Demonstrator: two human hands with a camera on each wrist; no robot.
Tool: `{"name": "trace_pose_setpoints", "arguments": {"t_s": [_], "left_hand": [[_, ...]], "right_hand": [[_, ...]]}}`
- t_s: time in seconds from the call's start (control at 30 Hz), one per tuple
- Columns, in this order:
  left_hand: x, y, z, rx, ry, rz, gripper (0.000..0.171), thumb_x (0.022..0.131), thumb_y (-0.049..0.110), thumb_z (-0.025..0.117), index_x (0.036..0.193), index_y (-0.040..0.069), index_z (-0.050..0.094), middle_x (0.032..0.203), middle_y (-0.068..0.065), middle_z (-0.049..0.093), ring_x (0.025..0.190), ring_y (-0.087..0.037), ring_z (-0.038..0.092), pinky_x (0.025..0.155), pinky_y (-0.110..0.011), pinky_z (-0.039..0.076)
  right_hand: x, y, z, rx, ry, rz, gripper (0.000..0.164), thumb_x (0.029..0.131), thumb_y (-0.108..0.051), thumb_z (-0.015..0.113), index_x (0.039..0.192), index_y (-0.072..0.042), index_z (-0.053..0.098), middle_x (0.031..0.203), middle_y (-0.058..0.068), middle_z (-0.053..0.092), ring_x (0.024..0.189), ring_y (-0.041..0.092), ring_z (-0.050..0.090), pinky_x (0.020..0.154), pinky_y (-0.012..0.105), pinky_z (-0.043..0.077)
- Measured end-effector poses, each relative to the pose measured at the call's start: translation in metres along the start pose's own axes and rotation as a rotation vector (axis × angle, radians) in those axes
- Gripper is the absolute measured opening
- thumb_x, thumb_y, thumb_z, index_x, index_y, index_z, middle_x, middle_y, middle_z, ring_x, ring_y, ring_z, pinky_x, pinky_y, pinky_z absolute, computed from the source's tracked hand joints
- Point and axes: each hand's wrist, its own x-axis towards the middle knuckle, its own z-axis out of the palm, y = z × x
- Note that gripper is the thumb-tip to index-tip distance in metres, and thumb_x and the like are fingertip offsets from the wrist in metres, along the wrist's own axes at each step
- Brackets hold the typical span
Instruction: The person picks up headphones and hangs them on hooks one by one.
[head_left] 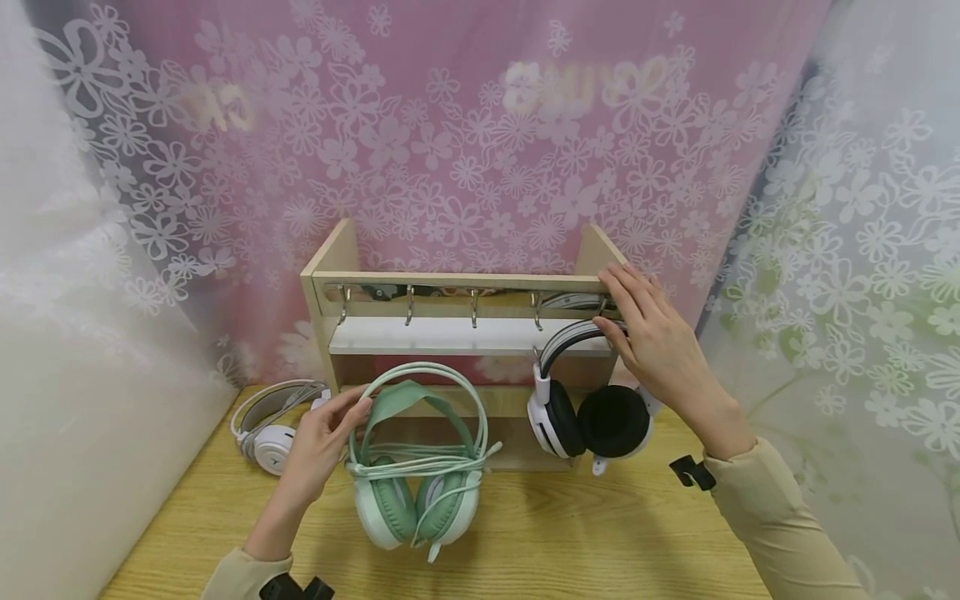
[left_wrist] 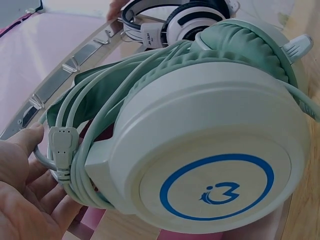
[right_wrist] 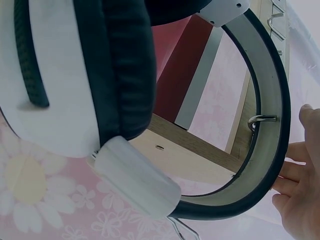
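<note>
My left hand (head_left: 318,442) pinches the side of the headband of mint-green headphones (head_left: 393,504), holding them up in front of the wooden rack (head_left: 450,281). Their cable is bundled across the headband, and the left wrist view shows a white ear cup (left_wrist: 210,130) with a blue ring. Black-and-white headphones (head_left: 615,421) hang at the rack's right end. A metal hook (right_wrist: 262,119) sits inside their headband in the right wrist view. Over that corner lies my right hand (head_left: 663,350), its fingers extended across the rack's top edge, thumb by the headband.
Several metal hooks (head_left: 474,308) line the rack's front rail, above a white shelf (head_left: 450,335). White headphones (head_left: 273,450) lie on the wooden table (head_left: 585,542) left of the rack. Behind stands a pink flowered curtain (head_left: 465,150), with pale sheeting (head_left: 847,333) at the right.
</note>
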Motion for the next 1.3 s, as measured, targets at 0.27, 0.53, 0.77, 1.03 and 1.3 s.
{"name": "trace_pose_setpoints", "arguments": {"t_s": [0.27,0.53,0.77,1.03,1.3], "left_hand": [[0.003,0.006,0.002,0.000,-0.013,0.020,0.036,0.105,0.024,0.058,0.135,0.006,0.065,0.104,-0.016,0.073,0.087,-0.009,0.068,0.076,-0.031,0.059],[0.007,0.008,0.003,-0.005,-0.026,0.032,0.036,0.105,0.025,0.059,0.134,0.006,0.065,0.094,-0.013,0.071,0.079,-0.013,0.066,0.071,-0.026,0.056],[0.010,0.011,0.003,0.022,-0.017,0.053,0.036,0.105,0.029,0.059,0.135,0.010,0.065,0.100,-0.012,0.073,0.086,-0.017,0.069,0.074,-0.028,0.059],[0.013,0.020,0.005,0.028,-0.014,0.055,0.037,0.104,0.032,0.059,0.136,0.013,0.065,0.106,-0.010,0.074,0.090,-0.014,0.070,0.080,-0.037,0.060],[0.018,0.025,0.010,-0.026,0.008,0.100,0.034,0.104,0.024,0.060,0.134,0.008,0.066,0.101,-0.008,0.073,0.084,-0.013,0.067,0.075,-0.028,0.057]], "right_hand": [[0.000,0.001,0.000,-0.003,-0.007,0.008,0.065,0.095,-0.019,0.069,0.152,0.000,0.042,0.154,0.022,0.044,0.145,0.039,0.037,0.123,0.052,0.020],[0.001,0.000,-0.001,-0.003,-0.006,0.009,0.067,0.093,-0.016,0.071,0.151,0.001,0.042,0.153,0.022,0.045,0.145,0.039,0.038,0.123,0.052,0.020],[0.001,0.000,-0.001,-0.005,-0.007,0.006,0.067,0.093,-0.016,0.070,0.151,0.001,0.042,0.153,0.022,0.045,0.145,0.040,0.037,0.124,0.051,0.018],[0.001,0.000,0.000,-0.007,-0.006,0.007,0.067,0.093,-0.016,0.071,0.151,0.001,0.043,0.153,0.022,0.045,0.144,0.040,0.038,0.124,0.051,0.019],[0.000,0.001,0.000,-0.009,-0.003,0.007,0.062,0.099,-0.024,0.065,0.151,0.001,0.043,0.152,0.022,0.046,0.144,0.040,0.039,0.124,0.050,0.019]]}}
